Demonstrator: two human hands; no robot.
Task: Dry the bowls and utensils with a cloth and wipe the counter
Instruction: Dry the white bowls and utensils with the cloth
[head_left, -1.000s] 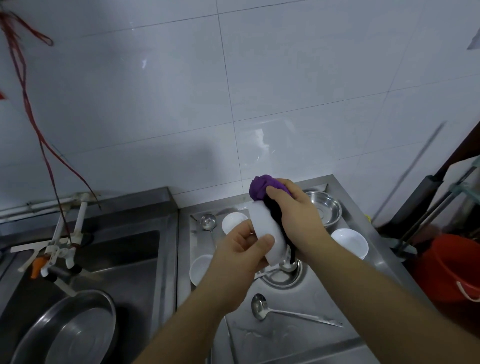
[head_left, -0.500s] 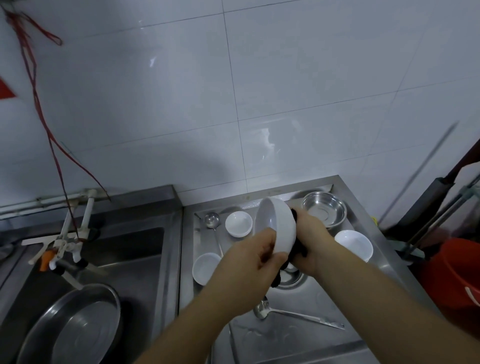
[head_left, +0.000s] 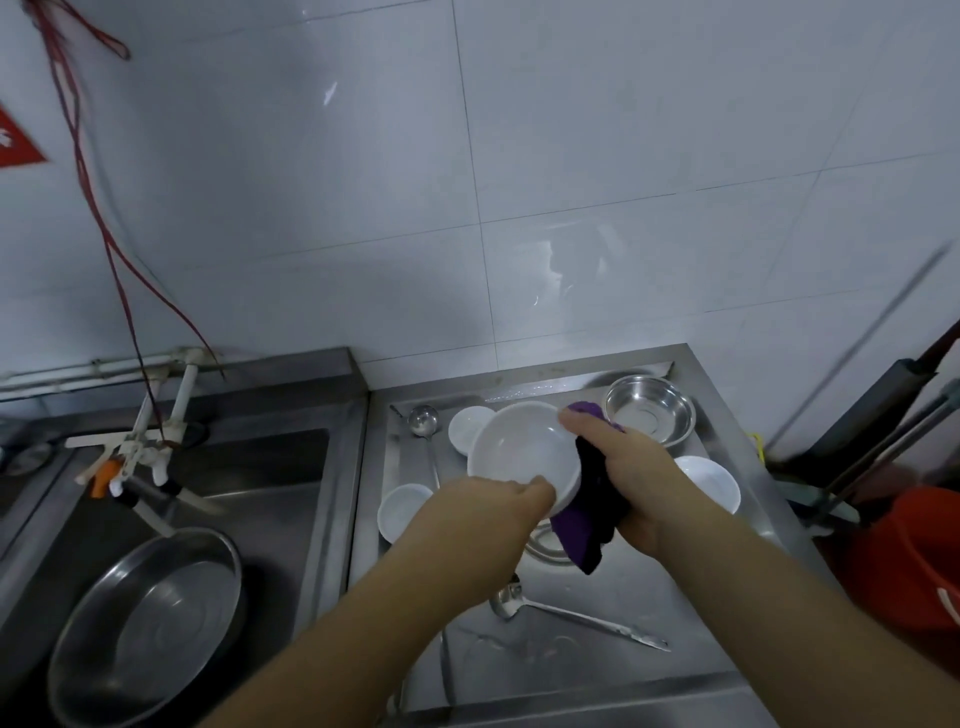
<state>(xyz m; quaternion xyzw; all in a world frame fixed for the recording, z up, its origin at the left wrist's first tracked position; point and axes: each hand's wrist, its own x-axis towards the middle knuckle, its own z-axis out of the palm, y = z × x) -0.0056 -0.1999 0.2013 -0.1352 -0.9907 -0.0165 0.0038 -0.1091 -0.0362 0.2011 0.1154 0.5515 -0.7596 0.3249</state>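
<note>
Holding the white bowl (head_left: 522, 457) up over the steel counter (head_left: 613, 603), the left hand (head_left: 488, 506) pinches its near rim so the hollow tips toward the camera, probably to keep the outside free for rubbing. Just right of that hand, the right hand (head_left: 631, 470) grasps the purple cloth (head_left: 587, 525) against the bowl's outer wall, fingertips hooked over the far rim; the cloth's loose end hangs below the palm. Both forearms reach forward, wrists turned inward toward each other. Beyond and around the hands, smaller white bowls, a steel bowl (head_left: 649, 418) and ladles wait on the counter, seemingly not yet dried.
</note>
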